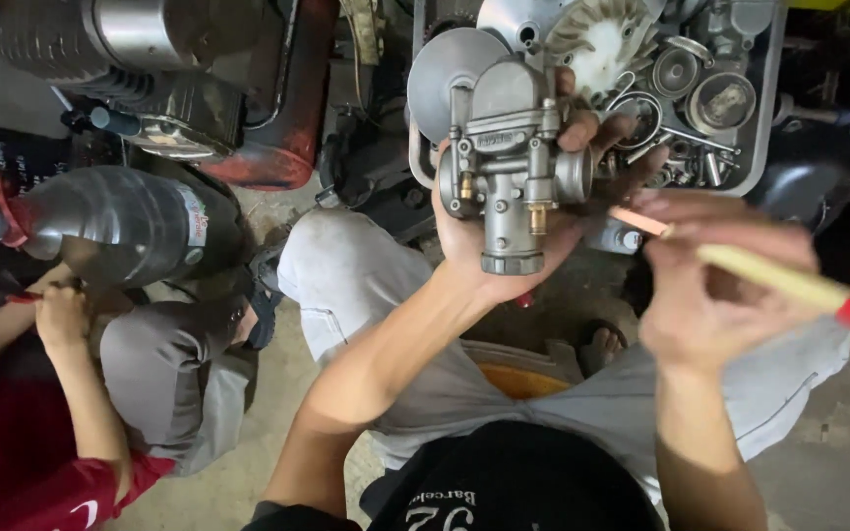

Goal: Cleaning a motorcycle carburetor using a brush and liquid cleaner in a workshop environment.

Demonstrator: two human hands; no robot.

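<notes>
My left hand (474, 258) holds a grey metal carburettor (504, 167) upright in its palm, fingers wrapped behind the body. Small brass fittings show on the carburettor's front and left side. My right hand (710, 285) grips a thin tool with a pale wooden shaft and a red end (789, 280). The tool's pale tip points left, toward the carburettor's right side, a short way from it. I sit with grey trousers and a dark shirt below both hands.
A grey tray (769, 118) of metal engine parts, rings and bolts lies behind the carburettor. A large plastic bottle (110, 221) with dark liquid lies at left. Another person in a red shirt has hands (56, 315) near the bottle. Engine parts and a red casing (277, 118) lie beyond.
</notes>
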